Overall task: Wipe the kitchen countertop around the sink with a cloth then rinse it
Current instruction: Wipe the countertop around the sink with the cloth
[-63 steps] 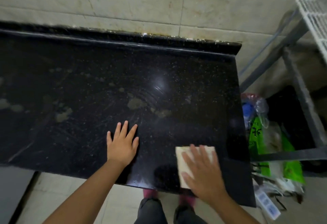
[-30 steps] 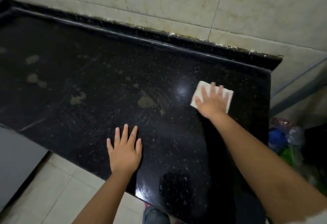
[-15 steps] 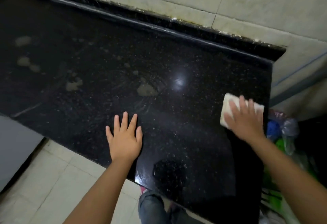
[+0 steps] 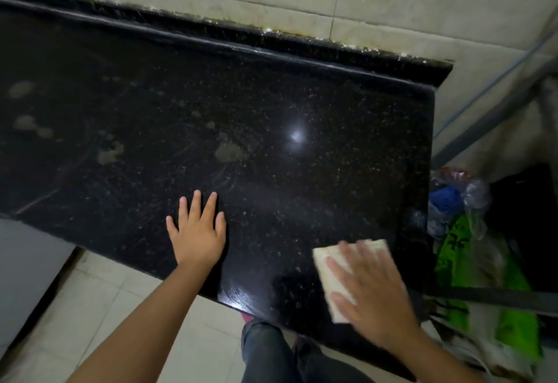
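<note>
Black speckled countertop (image 4: 271,104): our left hand (image 4: 197,236) rests flat, fingers spread; our right hand (image 4: 370,295) presses straight fingers on a folded cloth (image 4: 324,264).

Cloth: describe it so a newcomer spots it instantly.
Find the black speckled countertop and go to its near right corner. The cloth lies flat there under the right hand: a pale cream folded rectangle, the only light object on the dark stone.

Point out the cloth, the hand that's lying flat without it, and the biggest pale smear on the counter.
cloth (image 4: 324,264), head view: bare pale part left of the fingers.
left hand (image 4: 197,236), head view: back of the hand, flat on the counter.
pale smear (image 4: 228,152), head view: middle of the blotch.
</note>
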The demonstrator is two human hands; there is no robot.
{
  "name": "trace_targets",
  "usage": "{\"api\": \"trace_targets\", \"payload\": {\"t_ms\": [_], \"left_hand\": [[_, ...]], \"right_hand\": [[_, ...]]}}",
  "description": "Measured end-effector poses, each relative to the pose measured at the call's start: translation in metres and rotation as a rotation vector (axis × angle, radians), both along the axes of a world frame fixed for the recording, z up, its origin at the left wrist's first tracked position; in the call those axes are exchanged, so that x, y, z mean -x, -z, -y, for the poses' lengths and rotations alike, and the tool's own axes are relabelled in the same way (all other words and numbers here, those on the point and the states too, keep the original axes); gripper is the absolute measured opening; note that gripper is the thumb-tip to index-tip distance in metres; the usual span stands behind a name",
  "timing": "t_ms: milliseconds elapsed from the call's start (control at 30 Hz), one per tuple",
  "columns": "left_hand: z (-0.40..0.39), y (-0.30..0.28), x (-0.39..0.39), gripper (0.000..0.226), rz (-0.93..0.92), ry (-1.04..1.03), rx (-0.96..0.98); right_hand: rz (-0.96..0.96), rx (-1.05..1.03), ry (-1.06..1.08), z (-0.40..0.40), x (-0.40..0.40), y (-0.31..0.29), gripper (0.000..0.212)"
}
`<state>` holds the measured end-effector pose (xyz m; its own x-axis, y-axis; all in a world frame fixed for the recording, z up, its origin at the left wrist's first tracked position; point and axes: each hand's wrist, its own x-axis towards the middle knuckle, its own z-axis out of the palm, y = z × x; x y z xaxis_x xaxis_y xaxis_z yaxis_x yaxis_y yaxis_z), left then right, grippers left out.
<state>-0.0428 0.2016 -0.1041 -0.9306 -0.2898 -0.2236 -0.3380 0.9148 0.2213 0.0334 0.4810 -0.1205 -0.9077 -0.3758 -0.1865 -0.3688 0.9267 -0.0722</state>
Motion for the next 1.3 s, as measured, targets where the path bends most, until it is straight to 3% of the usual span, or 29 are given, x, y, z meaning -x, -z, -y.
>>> {"api": "trace_targets", "payload": {"t_ms": [133, 200, 300, 367, 433, 533, 633, 700, 833, 933, 1000, 1100, 1233, 1300], "left_hand": [[-0.005, -0.006, 0.004, 0.047, -0.038, 0.04, 0.023], [-0.014, -0.011, 0.01, 0.047, -0.06, 0.082, 0.009], [-0.029, -0.01, 0.011, 0.049, -0.068, 0.137, -0.026], [-0.04, -0.008, 0.014, 0.063, -0.107, 0.192, -0.055], [-0.046, -0.005, 0.021, 0.077, -0.15, 0.221, -0.076], [-0.061, 0.001, 0.042, 0.076, -0.197, 0.269, -0.126], [-0.082, 0.004, 0.066, 0.069, -0.219, 0.364, -0.163], [-0.096, 0.004, 0.078, 0.07, -0.199, 0.438, -0.161], [-0.108, 0.012, 0.09, 0.065, -0.07, 0.504, -0.028], [-0.108, 0.014, 0.09, 0.078, -0.065, 0.506, -0.001], [-0.107, 0.019, 0.091, 0.068, -0.083, 0.511, 0.03], [-0.107, 0.027, 0.095, 0.049, -0.197, 0.522, 0.092], [-0.107, 0.029, 0.093, 0.047, -0.24, 0.521, 0.118], [-0.108, 0.028, 0.095, 0.047, -0.226, 0.523, 0.121]], "right_hand": [[0.073, -0.028, 0.439, -0.067, 0.074, -0.007, 0.074], [0.026, -0.031, 0.528, -0.065, 0.128, -0.011, 0.076], [0.05, 0.011, 0.542, -0.026, 0.195, -0.018, 0.057], [0.079, 0.047, 0.444, 0.013, 0.206, -0.016, 0.056], [0.053, 0.069, 0.251, 0.044, 0.178, -0.005, 0.055], [-0.026, 0.09, 0.137, 0.031, 0.105, 0.002, 0.051], [0.014, -0.009, 0.239, -0.026, 0.064, 0.006, 0.054], [0.027, -0.05, 0.357, -0.046, 0.081, -0.004, 0.061], [0.037, -0.022, 0.576, -0.068, 0.18, -0.009, 0.056], [0.027, -0.034, 0.666, -0.074, 0.262, -0.013, 0.056], [0.089, -0.02, 0.694, -0.064, 0.299, -0.014, 0.057], [0.101, -0.004, 0.59, -0.031, 0.32, -0.012, 0.055], [0.041, 0.035, 0.225, 0.005, 0.277, -0.004, 0.053], [0.06, 0.019, 0.091, -0.008, 0.236, -0.007, 0.07]]}}
